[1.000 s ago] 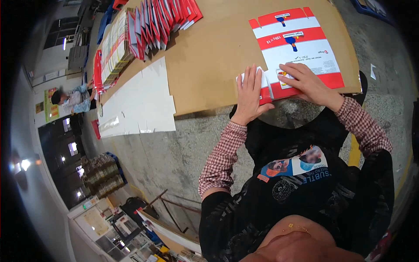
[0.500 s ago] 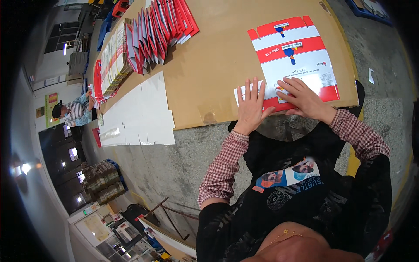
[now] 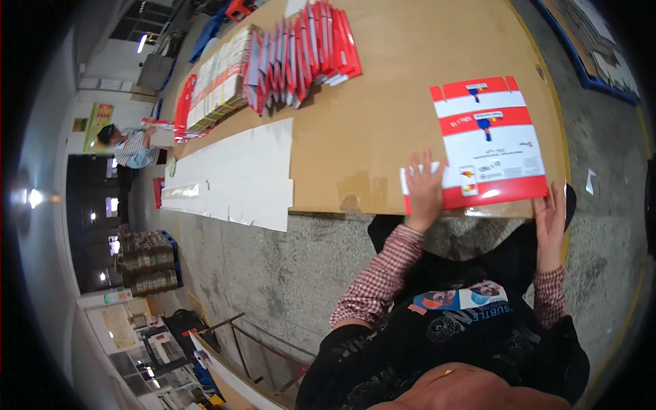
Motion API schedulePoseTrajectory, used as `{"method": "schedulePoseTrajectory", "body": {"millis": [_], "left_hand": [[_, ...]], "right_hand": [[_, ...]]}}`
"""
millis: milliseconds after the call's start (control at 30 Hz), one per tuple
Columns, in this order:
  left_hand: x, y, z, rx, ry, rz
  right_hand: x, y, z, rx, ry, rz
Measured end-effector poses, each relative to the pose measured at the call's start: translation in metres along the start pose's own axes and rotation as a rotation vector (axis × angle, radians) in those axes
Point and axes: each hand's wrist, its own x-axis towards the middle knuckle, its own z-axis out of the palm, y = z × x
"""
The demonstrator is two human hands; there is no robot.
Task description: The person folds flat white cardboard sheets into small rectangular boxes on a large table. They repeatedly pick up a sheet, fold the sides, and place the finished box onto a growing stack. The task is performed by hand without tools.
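– One carton in work. Where exactly?
– Lying flat on the desk, right part, at the near edge. Red and white, slots along the far side.
– Left hand?
– Fingers spread, palm down over its left flap.
– Right hand?
– By its near right corner, fingers straight and parted. Can't tell if it touches.
– Other stuff?
– White sheet to the left, fanned red pieces beyond, strapped bundle beside those.
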Motion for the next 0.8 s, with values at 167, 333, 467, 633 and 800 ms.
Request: {"method": "schedulePoseTrajectory", "body": {"millis": [167, 333, 467, 633, 800], "left_hand": [[0.001, 0.056, 0.016, -0.613, 0.272, -0.059], [-0.027, -0.059, -0.081, -0.528, 0.563, -0.357], [-0.123, -0.231, -0.137, 0.135, 0.406, -0.501], [-0.150, -0.298, -0.158, 0.309, 0.263, -0.567], [-0.162, -0.338, -0.175, 0.414, 0.321, -0.335]], "right_hand": [[-0.016, 0.102, 0.079, -0.507, -0.272, -0.027], [0.133, 0.005, 0.114, -0.841, -0.776, 0.211], [0.262, 0.006, 0.206, -1.154, -0.813, 0.026], [0.408, 0.135, 0.377, -1.048, -0.639, -0.348], [0.342, 0.261, 0.483, -1.450, -0.523, -0.617]]}}
